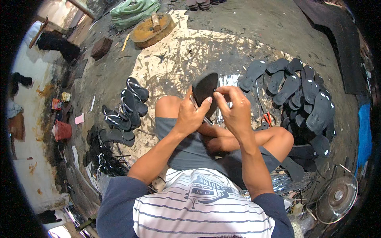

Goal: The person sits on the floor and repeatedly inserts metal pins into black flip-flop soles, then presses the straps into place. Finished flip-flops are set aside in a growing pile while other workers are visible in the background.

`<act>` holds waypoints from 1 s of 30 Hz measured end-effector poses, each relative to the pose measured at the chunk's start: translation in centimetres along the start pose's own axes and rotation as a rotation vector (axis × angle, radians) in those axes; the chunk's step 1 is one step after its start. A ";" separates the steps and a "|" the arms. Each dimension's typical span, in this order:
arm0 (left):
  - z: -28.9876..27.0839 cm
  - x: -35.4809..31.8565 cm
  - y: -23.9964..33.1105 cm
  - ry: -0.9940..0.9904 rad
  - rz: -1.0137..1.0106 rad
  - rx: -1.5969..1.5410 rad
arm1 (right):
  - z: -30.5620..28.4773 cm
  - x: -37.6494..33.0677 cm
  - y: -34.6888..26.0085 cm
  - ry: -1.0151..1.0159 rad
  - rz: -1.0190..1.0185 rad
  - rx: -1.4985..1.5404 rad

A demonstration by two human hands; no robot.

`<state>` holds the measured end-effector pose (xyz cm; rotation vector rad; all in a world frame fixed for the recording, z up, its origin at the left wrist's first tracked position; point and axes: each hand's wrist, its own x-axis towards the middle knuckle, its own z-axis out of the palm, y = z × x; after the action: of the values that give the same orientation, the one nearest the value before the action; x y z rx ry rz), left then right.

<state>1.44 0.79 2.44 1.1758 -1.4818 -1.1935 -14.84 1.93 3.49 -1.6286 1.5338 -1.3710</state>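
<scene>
A black sandal sole (206, 86) is held up in front of me, tilted, above my crossed legs. My left hand (191, 115) is closed around its lower part, thumb across the near face. A thin silvery piece (194, 102) shows along the same hand; whether it is a strap or a tool I cannot tell. At the right edge of the sole, my right hand (235, 106) pinches thumb and forefinger together. What sits between those fingertips is too small to make out.
Strapped black sandals (129, 104) lie to the left. Black soles (286, 90) with small white tags pile up in an arc at right, near orange-handled scissors (269, 119). Farther off are a round wooden block (152, 30) and a green sack (134, 13). A fan (337, 194) stands lower right.
</scene>
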 end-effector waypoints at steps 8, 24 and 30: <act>-0.9 0.7 1.1 -0.323 0.049 -0.096 | -0.4 -0.5 0.4 -0.183 0.372 0.410; -1.0 -0.2 0.2 -0.144 0.045 0.187 | 0.5 0.2 1.1 -0.176 -0.275 -0.356; -0.7 -0.2 -0.2 -0.087 -0.005 0.266 | 1.4 0.7 1.4 -0.184 -0.242 -0.321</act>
<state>2.23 0.83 2.36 1.3175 -1.7452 -1.0862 -14.26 0.60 2.01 -2.1323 1.5453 -1.0906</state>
